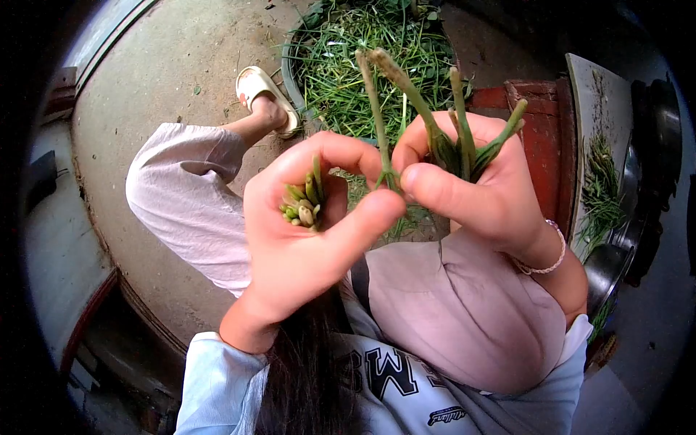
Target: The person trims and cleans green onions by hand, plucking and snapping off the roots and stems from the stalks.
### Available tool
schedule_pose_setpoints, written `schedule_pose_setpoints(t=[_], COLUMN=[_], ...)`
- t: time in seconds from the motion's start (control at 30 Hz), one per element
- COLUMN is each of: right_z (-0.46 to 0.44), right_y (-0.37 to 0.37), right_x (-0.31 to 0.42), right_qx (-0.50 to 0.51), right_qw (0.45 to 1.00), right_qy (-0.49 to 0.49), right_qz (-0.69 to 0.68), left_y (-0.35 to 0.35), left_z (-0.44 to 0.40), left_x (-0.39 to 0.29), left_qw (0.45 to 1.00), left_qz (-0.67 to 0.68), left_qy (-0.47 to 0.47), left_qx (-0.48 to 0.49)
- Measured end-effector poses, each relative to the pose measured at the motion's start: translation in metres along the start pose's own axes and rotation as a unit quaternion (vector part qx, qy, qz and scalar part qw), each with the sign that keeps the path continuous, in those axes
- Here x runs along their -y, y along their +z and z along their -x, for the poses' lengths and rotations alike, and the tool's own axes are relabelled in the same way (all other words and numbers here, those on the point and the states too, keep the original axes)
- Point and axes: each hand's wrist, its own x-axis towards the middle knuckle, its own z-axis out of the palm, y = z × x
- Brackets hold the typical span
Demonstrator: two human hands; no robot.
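Curled around a bundle of cut green stems [303, 206] is my left hand [297, 225], the pale stem ends facing up in its palm. Its thumb and forefinger reach toward one upright green stalk [373, 109], whose lower, leafy joint lies between the fingertips of both hands. My right hand [482, 188] grips several thicker stalks [464, 134] with brownish cut tops, which stick up out of the fist. Both hands are closed and nearly touch each other above my lap. The lower parts of the stalks are hidden by the fingers.
Beyond the hands stands a large round tub [293, 80] heaped with green stems and leaves [362, 58]. More greens [602, 188] lie on a pale board at the right, beside a metal bowl [609, 272]. A reddish wooden piece [533, 109] is behind my right hand.
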Motion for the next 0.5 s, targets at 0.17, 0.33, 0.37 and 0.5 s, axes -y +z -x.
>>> schedule_pose_setpoints(t=[0.17, 0.33, 0.37, 0.5], right_z=[-0.004, -0.005, -0.006, -0.009], right_y=[0.005, 0.006, 0.006, 0.006], right_x=[-0.007, 0.0, 0.002, -0.001], right_qx=[-0.024, -0.006, 0.002, -0.026], right_qw=[0.999, 0.992, 0.983, 0.955], right_qy=[-0.015, 0.076, 0.134, 0.101], right_qz=[-0.021, -0.099, -0.127, -0.278], left_y=[0.004, 0.003, 0.002, -0.003], left_z=[0.0, 0.003, 0.003, 0.006], left_x=[0.004, 0.003, 0.002, 0.002], left_qw=[0.992, 0.982, 0.981, 0.977], left_qz=[-0.087, -0.155, -0.156, -0.177], left_qy=[0.056, 0.087, 0.09, 0.098], left_qx=[-0.073, -0.068, -0.07, -0.06])
